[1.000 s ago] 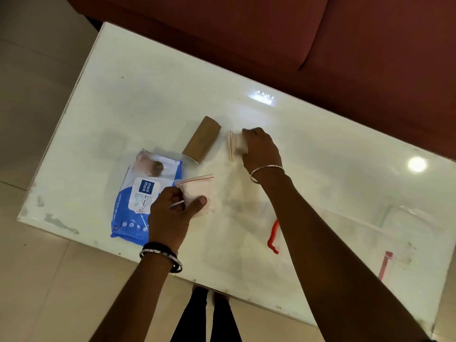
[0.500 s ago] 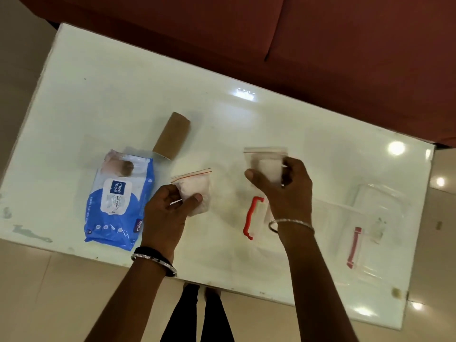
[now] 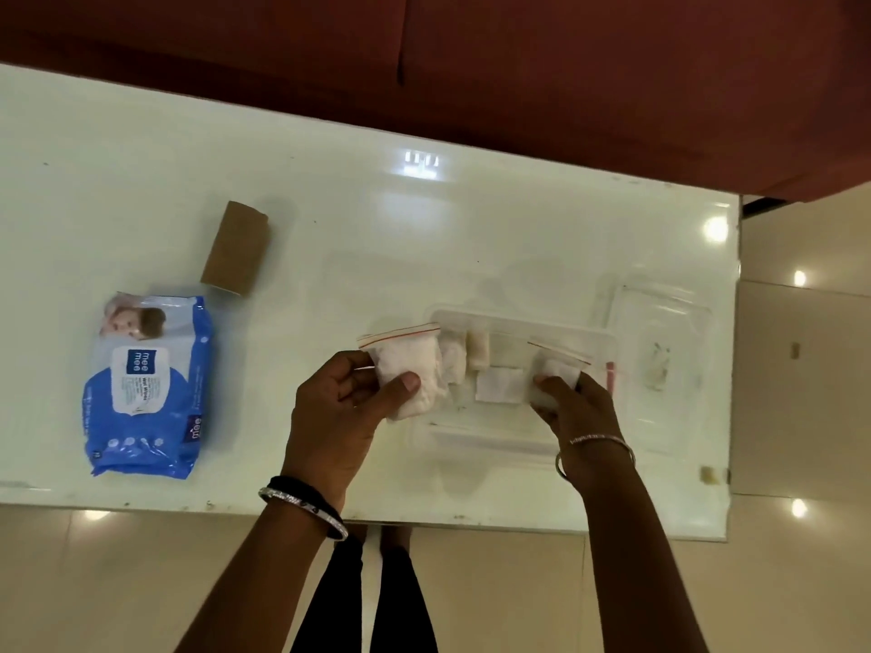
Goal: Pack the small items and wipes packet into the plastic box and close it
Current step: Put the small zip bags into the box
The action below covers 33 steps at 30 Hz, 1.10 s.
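Note:
My left hand grips a small zip bag with white stuff at the left end of the clear plastic box. My right hand holds a second small zip bag over the box's right part. Inside the box lie a few small white and beige items. The blue wipes packet lies flat at the table's left. A brown cardboard tube rests just beyond it.
The clear lid lies right of the box, near the table's right edge. The white glass table ends close to my body. A red sofa runs along the far side. A small beige bit sits at the front right corner.
Both hands carried their small bags rightward to the box. The right hand picked its bag up from beside the tube one second ago. The view shifted right.

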{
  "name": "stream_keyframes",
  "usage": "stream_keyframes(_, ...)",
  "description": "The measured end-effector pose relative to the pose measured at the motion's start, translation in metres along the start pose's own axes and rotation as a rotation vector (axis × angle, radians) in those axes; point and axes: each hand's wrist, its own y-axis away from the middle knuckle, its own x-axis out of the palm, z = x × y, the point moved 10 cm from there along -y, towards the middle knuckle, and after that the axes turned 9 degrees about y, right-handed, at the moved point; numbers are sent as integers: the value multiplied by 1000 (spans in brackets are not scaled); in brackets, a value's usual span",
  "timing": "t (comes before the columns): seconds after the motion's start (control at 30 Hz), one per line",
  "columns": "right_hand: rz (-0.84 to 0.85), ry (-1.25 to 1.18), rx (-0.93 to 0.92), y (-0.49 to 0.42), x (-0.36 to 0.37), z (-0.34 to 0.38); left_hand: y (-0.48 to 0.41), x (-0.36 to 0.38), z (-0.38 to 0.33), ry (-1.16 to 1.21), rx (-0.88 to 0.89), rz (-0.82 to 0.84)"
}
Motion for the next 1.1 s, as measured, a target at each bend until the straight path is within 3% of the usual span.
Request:
stream_keyframes(0.23,-173,484,-25,-28,12,13,6,12,8,-156,20,-3)
stream_keyframes(0.47,-145,545,-102,-27,31,19,9,31,7,-216,34,20)
stream_keyframes(0.63,-266,508,-105,-6,4,33,11,47,11,-298,34,51)
stream_keyframes(0.7,-204,428,-137,13,-3,41,11,54,15,-340,31,65)
stream_keyframes(0.87,367,140,-148,65,23,43,6,73,26,-418,39,106)
stream_keyframes(0.93,347,237,-191,69,19,38,5,85,35,-453,20,168)
stream_keyframes(1.0,196,375,-223,62,4,33,8,99,46,-476,-24,280)
stream_keyframes(1.1,131,344,-163,49,-9,21,13,112,54,-539,-27,402)
